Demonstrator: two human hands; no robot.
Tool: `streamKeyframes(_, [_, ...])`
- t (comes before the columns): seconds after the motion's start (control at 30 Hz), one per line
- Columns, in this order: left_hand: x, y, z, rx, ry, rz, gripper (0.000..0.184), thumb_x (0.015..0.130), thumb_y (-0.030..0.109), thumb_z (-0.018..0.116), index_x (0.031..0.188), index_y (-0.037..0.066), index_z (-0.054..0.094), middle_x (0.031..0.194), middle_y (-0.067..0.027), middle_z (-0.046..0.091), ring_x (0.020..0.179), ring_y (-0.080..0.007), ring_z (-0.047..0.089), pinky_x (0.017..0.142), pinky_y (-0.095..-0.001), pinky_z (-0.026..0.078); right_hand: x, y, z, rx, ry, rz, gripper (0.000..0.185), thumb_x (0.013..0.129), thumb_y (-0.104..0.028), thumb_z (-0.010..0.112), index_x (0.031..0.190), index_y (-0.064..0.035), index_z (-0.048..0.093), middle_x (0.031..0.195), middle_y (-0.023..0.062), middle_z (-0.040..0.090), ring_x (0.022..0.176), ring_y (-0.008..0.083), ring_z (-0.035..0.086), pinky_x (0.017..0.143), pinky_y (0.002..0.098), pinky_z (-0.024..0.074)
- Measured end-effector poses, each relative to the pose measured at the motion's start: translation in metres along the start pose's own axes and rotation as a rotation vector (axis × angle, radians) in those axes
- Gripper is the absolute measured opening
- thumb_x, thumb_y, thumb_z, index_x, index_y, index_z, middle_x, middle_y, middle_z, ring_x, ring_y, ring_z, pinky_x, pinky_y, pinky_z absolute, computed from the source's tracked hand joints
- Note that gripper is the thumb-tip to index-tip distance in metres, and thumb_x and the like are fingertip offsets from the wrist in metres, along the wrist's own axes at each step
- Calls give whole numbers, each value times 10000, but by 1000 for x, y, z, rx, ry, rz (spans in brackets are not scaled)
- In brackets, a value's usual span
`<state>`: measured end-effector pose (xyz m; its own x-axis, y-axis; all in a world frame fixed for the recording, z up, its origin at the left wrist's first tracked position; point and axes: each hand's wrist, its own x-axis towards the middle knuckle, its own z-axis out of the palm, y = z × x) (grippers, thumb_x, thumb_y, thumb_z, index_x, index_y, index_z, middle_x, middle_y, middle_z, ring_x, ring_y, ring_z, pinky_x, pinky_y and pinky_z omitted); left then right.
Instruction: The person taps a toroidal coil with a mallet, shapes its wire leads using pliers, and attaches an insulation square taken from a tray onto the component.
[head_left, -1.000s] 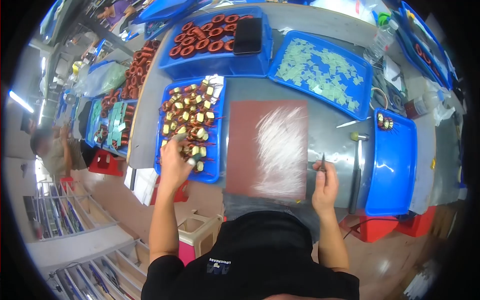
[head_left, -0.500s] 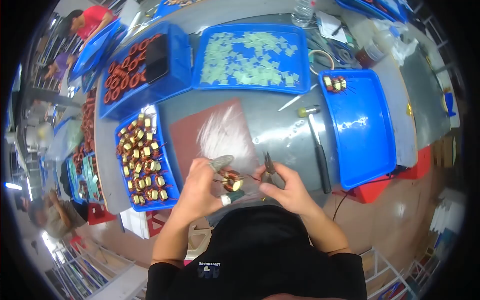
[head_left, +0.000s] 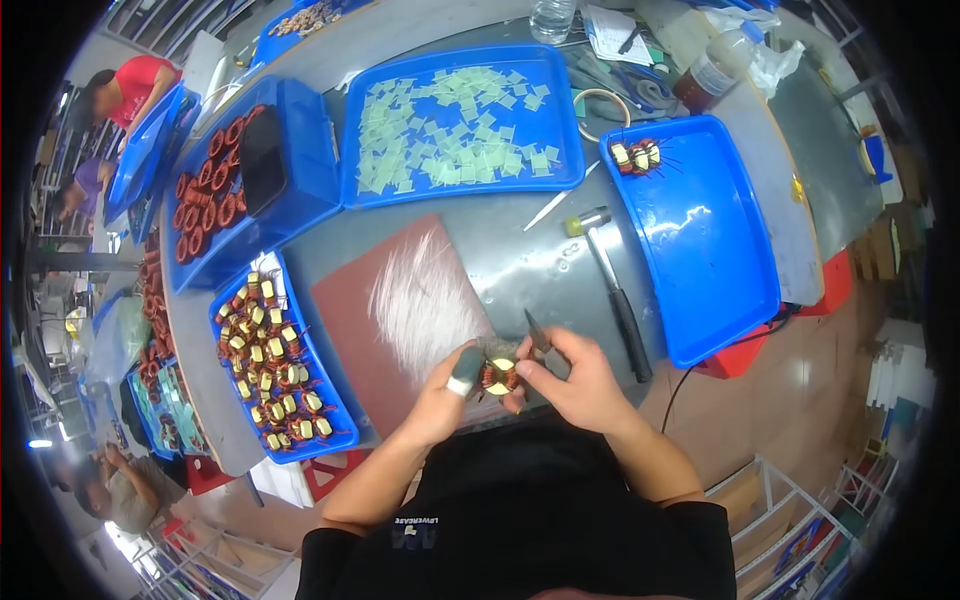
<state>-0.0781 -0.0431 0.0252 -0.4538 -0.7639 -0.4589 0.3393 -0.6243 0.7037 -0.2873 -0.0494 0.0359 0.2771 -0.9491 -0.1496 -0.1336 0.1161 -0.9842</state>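
My left hand (head_left: 447, 392), with coverings on some fingers, grips a copper-wound coil (head_left: 499, 376) with a yellow part in its middle. My right hand (head_left: 575, 378) is closed on a dark pointed tool (head_left: 538, 338), its tip directed up and away from me. The right fingertips meet the coil's right side. Both hands are close together over the near edge of a reddish-brown sheet (head_left: 350, 290) with white scratch marks. Left of the sheet, a blue tray (head_left: 345, 425) holds many similar coils with yellow parts.
A hammer (head_left: 622, 300) lies right of my hands, beside a blue tray (head_left: 700, 270) with a few coils. Behind are a tray of pale green squares (head_left: 560, 120) and a blue bin (head_left: 315, 150) of red rings with a black phone. Other people sit at far left.
My left hand has gone from the coil tray to the middle with a coil, which is now turned and nearer the right hand. The right hand has come inward with the tool. The view has shifted.
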Motion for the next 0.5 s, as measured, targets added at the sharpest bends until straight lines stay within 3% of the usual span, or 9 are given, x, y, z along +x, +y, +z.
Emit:
streamKeyframes(0.07, [1, 1, -2, 27, -88, 28, 272, 1028, 138, 508, 1260, -3, 531, 1080, -96, 641, 951, -169, 629, 842, -321, 507, 4, -9, -1, 226, -33, 263, 179, 885, -61, 706, 1035, 8, 637, 923, 80, 680, 871, 140, 642, 825, 309, 501])
streamKeyframes(0.1, [0, 1, -2, 51, -167, 59, 272, 1014, 112, 536, 1261, 0, 514, 1097, -91, 635, 948, -168, 627, 841, -320, 509, 4, -9, 2, 225, -26, 265, 179, 885, -61, 706, 1035, 8, 637, 923, 80, 680, 871, 140, 642, 825, 309, 501])
streamKeyframes(0.2, [-5, 3, 3, 209, -82, 97, 350, 968, 32, 597, 1300, 10, 486, 1124, -72, 621, 945, -147, 615, 866, -301, 500, 3, -8, 8, 128, 10, 99, 184, 890, -44, 689, 1053, 20, 633, 929, 93, 684, 861, 162, 656, 802, 325, 513])
streamKeyframes(0.27, [-2, -6, -10, 245, -72, 146, 371, 946, 10, 627, 1292, 12, 494, 1122, -64, 621, 959, -134, 610, 881, -294, 495, -3, 1, 7, -133, 152, -110, 189, 890, -40, 679, 1059, 32, 634, 919, 123, 676, 867, 207, 666, 801, 338, 513])
streamKeyframes(0.3, [-4, -11, -15, 279, -60, 182, 394, 923, -11, 657, 1284, 14, 501, 1121, -56, 620, 973, -122, 604, 895, -288, 490, -4, 2, -2, -272, 141, -206, 209, 858, -30, 691, 1051, 34, 643, 942, 142, 662, 870, 279, 659, 791, 356, 513])
streamKeyframes(0.43, [-9, -4, -12, 385, -17, 177, 371, 918, 28, 687, 1248, 13, 518, 1119, -43, 622, 1008, -107, 596, 913, -284, 484, -18, 0, -15, -583, 166, -293, 267, 781, -14, 720, 1042, 1, 667, 999, 122, 635, 900, 332, 613, 779, 387, 501])
streamKeyframes(0.5, [-12, -7, -13, 407, 27, 157, 437, 851, -48, 727, 1226, 22, 513, 1057, -33, 579, 953, -125, 590, 846, -304, 538, -24, -3, -13, -650, 121, -266, 276, 768, -14, 722, 1039, -17, 674, 984, 111, 629, 897, 314, 606, 774, 390, 493])
